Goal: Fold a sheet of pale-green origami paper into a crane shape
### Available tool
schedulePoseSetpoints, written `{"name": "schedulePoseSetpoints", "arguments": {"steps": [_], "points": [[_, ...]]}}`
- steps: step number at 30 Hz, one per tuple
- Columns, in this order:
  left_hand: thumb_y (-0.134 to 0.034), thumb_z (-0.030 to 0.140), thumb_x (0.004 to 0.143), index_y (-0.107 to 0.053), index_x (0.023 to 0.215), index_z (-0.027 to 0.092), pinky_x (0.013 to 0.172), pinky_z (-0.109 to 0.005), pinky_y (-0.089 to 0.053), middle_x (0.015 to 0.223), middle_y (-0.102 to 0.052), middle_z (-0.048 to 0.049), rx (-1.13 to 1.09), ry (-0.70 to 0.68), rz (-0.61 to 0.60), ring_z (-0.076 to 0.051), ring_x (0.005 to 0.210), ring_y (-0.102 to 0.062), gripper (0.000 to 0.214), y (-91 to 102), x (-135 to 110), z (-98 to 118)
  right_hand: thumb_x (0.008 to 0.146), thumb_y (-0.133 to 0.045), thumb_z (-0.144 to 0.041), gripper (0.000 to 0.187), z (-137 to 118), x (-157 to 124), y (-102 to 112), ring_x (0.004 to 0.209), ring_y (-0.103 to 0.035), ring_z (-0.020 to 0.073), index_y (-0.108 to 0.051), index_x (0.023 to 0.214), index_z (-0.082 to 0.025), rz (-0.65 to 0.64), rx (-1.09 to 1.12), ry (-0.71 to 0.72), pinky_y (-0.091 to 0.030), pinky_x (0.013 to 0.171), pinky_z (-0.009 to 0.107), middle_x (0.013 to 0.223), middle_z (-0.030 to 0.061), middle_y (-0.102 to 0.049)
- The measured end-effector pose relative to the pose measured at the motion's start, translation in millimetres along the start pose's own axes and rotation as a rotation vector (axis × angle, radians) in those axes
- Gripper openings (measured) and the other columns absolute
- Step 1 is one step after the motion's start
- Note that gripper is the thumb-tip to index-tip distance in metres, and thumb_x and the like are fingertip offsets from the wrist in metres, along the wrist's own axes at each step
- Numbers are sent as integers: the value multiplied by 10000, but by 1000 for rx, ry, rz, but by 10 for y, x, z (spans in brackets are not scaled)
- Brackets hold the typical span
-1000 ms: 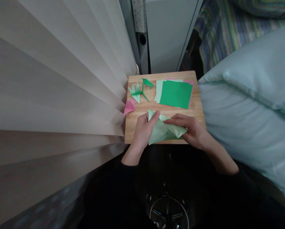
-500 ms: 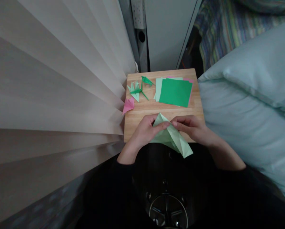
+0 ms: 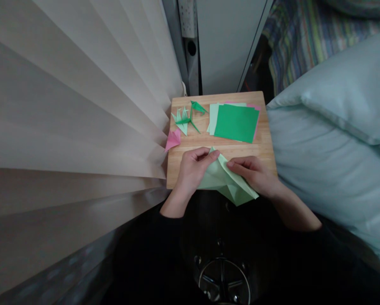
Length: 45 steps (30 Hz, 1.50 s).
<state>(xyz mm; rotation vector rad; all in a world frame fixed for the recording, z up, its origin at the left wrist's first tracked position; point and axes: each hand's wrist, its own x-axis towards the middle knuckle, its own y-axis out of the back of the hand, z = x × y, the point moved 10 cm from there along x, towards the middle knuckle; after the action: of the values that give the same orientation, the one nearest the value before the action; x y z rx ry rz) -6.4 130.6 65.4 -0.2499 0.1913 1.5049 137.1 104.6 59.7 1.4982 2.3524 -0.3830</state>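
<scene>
A creased sheet of light green origami paper (image 3: 223, 178) is held between my two hands at the near edge of a small wooden table (image 3: 190, 159). My left hand (image 3: 194, 167) pinches its upper left corner, thumb on top. The fingers of my right hand (image 3: 253, 171) grip its right-hand edge. The paper's lower part hangs past the table edge. Behind it lies a stack of coloured paper, a dark green sheet (image 3: 236, 123) uppermost. Folded paper pieces sit at the back left: dark green ones (image 3: 191, 120), a pale green one (image 3: 181, 118) and a pink one (image 3: 173, 140).
A pleated pale curtain (image 3: 97, 106) runs along the table's left side. Light blue bedding (image 3: 329, 127) bulges against the right side. Beyond the far edge stands a grey cabinet (image 3: 229, 46), beside a power strip (image 3: 187, 19).
My left hand has slid up to the paper's top corner, and my right hand has moved slightly down its edge. The paper's lower right flap has spread wider.
</scene>
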Motion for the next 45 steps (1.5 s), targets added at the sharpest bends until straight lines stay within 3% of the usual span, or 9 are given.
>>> {"name": "schedulePoseSetpoints", "arguments": {"steps": [4, 10, 13, 15, 19, 21, 30, 36, 45], "points": [[-833, 514, 767, -677, 623, 179, 543, -262, -304, 582, -513, 35, 8, 6, 30, -94, 564, -418, 396, 32, 4, -15, 828, -670, -746, 584, 71, -9, -3, 501, -363, 113, -561, 595, -221, -8, 51, -34, -262, 450, 276, 540, -27, -471], [-810, 446, 801, -699, 631, 178, 554, -265, -323, 600, -558, 28, 87, -41, 50, -102, 582, -440, 336, 43, -14, 67, 790, -780, -649, 507, 2, 0, -19, 562, -383, 102, -673, 625, -182, -20, -19, 41, -266, 522, 277, 591, -31, -508], [-805, 437, 806, -677, 594, 176, 542, -267, -309, 574, -534, 30, 136, -52, 77, -99, 570, -423, 360, 67, -20, 89, 774, -805, -621, 488, 52, 10, 3, 551, -378, 100, -683, 611, -178, 10, -9, 9, -256, 512, 280, 577, -31, -508], [-835, 459, 770, -670, 587, 178, 529, -264, -313, 564, -531, 30, 113, 7, 57, -97, 552, -425, 373, 56, -17, 16, 759, -819, -613, 488, 105, 15, 30, 526, -364, 94, -674, 592, -178, 33, -4, -19, -243, 496, 278, 553, -35, -500], [-921, 442, 652, -758, 699, 174, 525, -263, -398, 634, -655, -12, 7, 225, -118, -126, 558, -534, 317, -99, -53, -245, 723, -852, -593, 468, 154, 19, 93, 509, -374, 90, -688, 592, -175, 71, 12, -30, -241, 484, 269, 536, -35, -514], [-932, 434, 635, -787, 730, 171, 525, -266, -428, 668, -701, -33, -5, 262, -131, -138, 569, -570, 315, -104, -64, -300, 707, -863, -584, 451, 162, 17, 129, 506, -379, 90, -702, 605, -175, 92, 27, -39, -238, 480, 266, 536, -33, -527], [-944, 439, 626, -836, 782, 194, 583, -277, -502, 758, -767, -41, -15, 196, 21, -158, 631, -646, 310, 93, -2, -313, 713, -842, -602, 437, 105, 14, 169, 535, -435, 98, -753, 690, -175, 33, 16, -59, -275, 493, 266, 591, -16, -591], [-946, 425, 620, -821, 754, 176, 565, -261, -474, 742, -754, -38, -12, 191, 1, -143, 612, -618, 310, 69, -6, -297, 679, -873, -619, 488, 183, 27, 168, 507, -384, 87, -687, 602, -175, -2, -17, -94, -219, 495, 276, 539, -40, -513], [-917, 437, 634, -784, 766, 160, 569, -239, -438, 721, -713, -5, 123, 169, -90, -120, 613, -579, 334, -12, 0, -236, 653, -872, -591, 455, 273, 40, 241, 518, -381, 91, -684, 592, -181, 57, -67, -122, -224, 488, 274, 546, -27, -541]]}}
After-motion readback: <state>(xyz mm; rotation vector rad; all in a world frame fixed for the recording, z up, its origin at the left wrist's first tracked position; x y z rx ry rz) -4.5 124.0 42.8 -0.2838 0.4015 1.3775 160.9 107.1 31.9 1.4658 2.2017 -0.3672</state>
